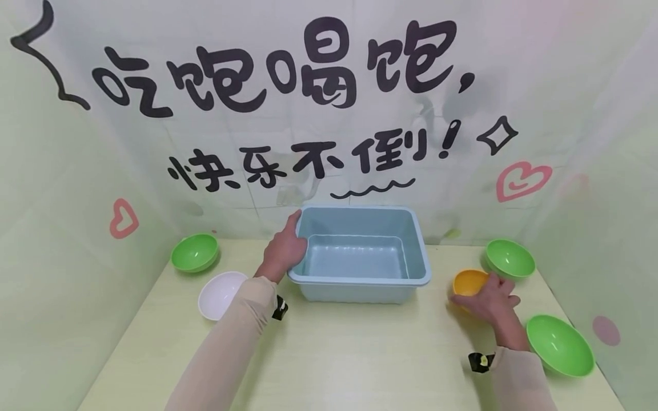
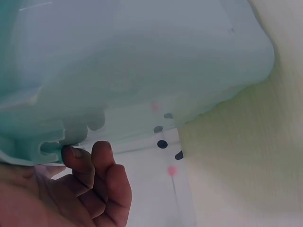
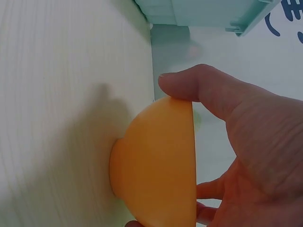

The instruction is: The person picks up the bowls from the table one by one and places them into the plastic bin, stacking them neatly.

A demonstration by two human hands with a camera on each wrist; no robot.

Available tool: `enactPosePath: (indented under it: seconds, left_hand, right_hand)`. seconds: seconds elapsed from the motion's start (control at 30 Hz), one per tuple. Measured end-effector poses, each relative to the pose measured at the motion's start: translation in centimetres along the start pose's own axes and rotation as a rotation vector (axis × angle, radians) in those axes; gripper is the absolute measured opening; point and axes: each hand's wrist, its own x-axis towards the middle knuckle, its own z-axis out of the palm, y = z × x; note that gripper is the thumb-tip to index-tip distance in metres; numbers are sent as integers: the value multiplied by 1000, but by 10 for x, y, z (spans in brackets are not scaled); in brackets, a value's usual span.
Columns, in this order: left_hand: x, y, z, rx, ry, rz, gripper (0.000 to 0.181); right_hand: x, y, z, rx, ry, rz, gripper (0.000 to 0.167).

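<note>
A light blue plastic basin [image 1: 360,292] stands at the back middle of the table. My left hand [image 1: 285,248] grips its left rim, the thumb on top; in the left wrist view the curled fingers [image 2: 118,184] reach under the rim beside the basin wall [image 2: 142,66]. At the right, my right hand [image 1: 488,299] holds an orange bowl [image 1: 469,281] by its rim. Seen from the right wrist, the thumb lies on one side of the orange bowl [image 3: 161,161] and fingers on the other. Whether its base touches the table, I cannot tell.
Green bowls sit at the back left [image 1: 195,253], back right [image 1: 510,258] and front right [image 1: 560,346]. A white bowl [image 1: 218,295] lies partly behind my left forearm. Printed curtains [image 1: 329,131] enclose the pale table [image 1: 360,359] at the back and sides.
</note>
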Motion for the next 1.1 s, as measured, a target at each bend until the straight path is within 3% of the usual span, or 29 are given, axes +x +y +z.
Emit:
enactPosePath:
  seconds: [0.67, 1.1]
  left_hand:
    - [-3, -5, 3, -23, 14, 0, 79]
    - [-1, -3, 4, -78, 34, 3, 78]
  right_hand:
    - [-4, -10, -8, -5, 4, -57, 116]
    - [-13, -32, -44, -10, 61, -148, 118]
